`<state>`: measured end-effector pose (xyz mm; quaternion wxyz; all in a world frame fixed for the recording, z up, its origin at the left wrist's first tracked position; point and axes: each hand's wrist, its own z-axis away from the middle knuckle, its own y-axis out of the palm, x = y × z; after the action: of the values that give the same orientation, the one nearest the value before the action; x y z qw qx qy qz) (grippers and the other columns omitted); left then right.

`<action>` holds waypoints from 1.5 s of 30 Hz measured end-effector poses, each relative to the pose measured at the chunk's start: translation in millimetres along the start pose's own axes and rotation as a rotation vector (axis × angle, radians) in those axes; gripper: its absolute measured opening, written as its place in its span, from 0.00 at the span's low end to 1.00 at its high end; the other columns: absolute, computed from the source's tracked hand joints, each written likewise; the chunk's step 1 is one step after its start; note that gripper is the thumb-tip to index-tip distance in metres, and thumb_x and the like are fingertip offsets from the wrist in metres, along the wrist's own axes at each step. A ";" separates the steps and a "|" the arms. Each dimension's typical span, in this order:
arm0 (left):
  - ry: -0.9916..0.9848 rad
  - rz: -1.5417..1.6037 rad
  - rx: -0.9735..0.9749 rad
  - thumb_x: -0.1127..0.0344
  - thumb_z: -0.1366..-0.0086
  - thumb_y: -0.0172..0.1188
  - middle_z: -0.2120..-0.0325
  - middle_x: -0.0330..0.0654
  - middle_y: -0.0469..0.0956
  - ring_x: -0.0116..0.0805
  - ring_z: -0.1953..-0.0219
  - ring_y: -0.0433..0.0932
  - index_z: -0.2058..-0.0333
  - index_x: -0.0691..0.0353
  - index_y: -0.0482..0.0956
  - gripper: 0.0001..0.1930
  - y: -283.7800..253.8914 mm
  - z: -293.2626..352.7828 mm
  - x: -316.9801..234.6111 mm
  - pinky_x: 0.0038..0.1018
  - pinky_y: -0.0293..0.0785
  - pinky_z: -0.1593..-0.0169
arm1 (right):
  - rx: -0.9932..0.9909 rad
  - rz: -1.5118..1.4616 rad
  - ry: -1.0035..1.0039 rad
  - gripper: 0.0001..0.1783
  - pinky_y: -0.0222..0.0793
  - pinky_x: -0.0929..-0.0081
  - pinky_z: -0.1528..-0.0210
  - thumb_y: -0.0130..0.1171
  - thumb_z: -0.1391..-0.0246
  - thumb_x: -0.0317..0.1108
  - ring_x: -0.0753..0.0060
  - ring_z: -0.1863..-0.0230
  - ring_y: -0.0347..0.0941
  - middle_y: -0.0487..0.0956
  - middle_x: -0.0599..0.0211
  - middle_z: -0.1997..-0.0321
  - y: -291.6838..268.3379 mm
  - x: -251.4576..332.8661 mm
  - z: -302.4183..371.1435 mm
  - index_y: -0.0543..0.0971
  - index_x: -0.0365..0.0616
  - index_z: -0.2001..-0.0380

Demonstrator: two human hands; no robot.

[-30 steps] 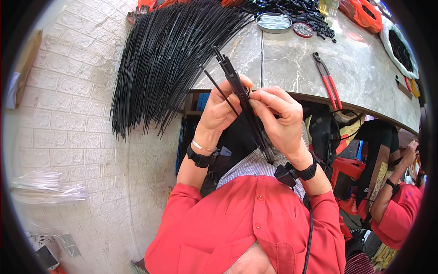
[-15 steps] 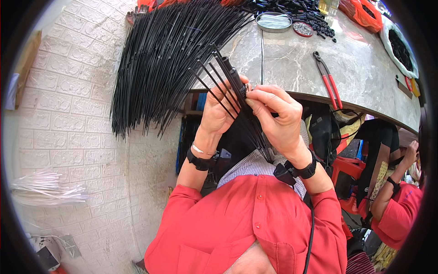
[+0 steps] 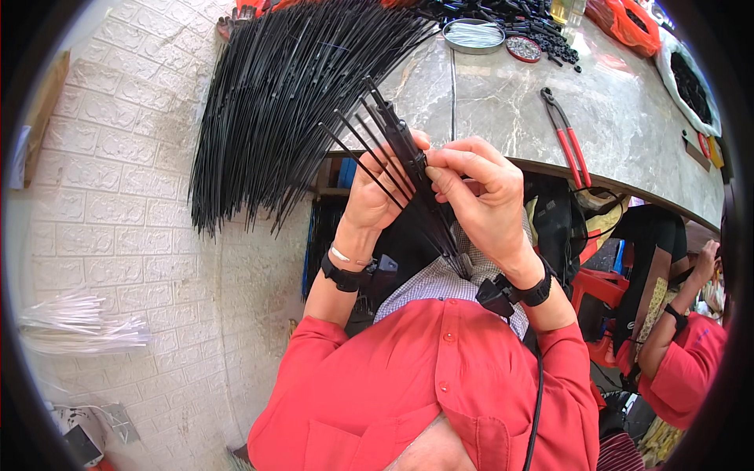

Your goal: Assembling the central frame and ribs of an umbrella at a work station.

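Observation:
My left hand (image 3: 375, 192) and my right hand (image 3: 479, 196) together grip a small bunch of black cable ties (image 3: 397, 153) in front of my chest, just below the table edge. The bunch fans out upward to the left, and its tails run down toward my shirt. My right fingertips pinch the bunch near its heads; my left hand wraps it from behind. A large heap of black cable ties (image 3: 283, 94) hangs over the left end of the marble table (image 3: 503, 110).
Red-handled pliers (image 3: 564, 140) lie on the table to the right. Round tins (image 3: 474, 34) and small black parts sit at the far edge. A white brick wall (image 3: 118, 220) is on the left. A person in red (image 3: 683, 353) sits at the lower right.
The bunch in my hands has spread into a wider fan, and my right fingers have shifted slightly up along it. My hands stay in the same place.

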<state>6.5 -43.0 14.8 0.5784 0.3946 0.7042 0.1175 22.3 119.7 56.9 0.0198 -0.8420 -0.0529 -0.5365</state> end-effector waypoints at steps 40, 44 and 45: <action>0.152 -0.100 -0.066 0.64 0.37 0.57 0.67 0.39 0.70 0.28 0.66 0.71 0.49 0.69 0.66 0.21 37.6 -25.8 27.3 0.26 0.72 0.63 | 0.075 -0.201 0.509 0.39 0.55 0.81 0.84 0.34 0.42 0.67 0.83 0.87 0.60 0.63 0.75 0.90 6.6 -82.2 57.8 0.67 0.41 0.88; 0.162 -0.468 -0.249 0.72 0.36 0.54 0.69 0.40 0.71 0.23 0.74 0.72 0.49 0.70 0.65 0.18 46.4 -20.7 24.3 0.20 0.71 0.70 | 0.036 -0.143 0.471 0.38 0.54 0.81 0.84 0.35 0.41 0.65 0.83 0.87 0.61 0.64 0.75 0.90 10.0 -76.5 61.6 0.68 0.41 0.88; 0.156 -0.518 -0.260 0.72 0.35 0.53 0.71 0.39 0.70 0.24 0.75 0.72 0.49 0.71 0.65 0.17 50.0 -19.7 22.2 0.20 0.71 0.70 | 0.040 -0.135 0.460 0.38 0.55 0.81 0.84 0.36 0.41 0.65 0.83 0.86 0.61 0.65 0.75 0.90 10.3 -76.1 62.8 0.68 0.41 0.88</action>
<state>9.2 11.2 35.8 0.5788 0.1142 0.8029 0.0852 48.3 110.0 -38.4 0.0119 -0.6916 -0.1136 -0.7132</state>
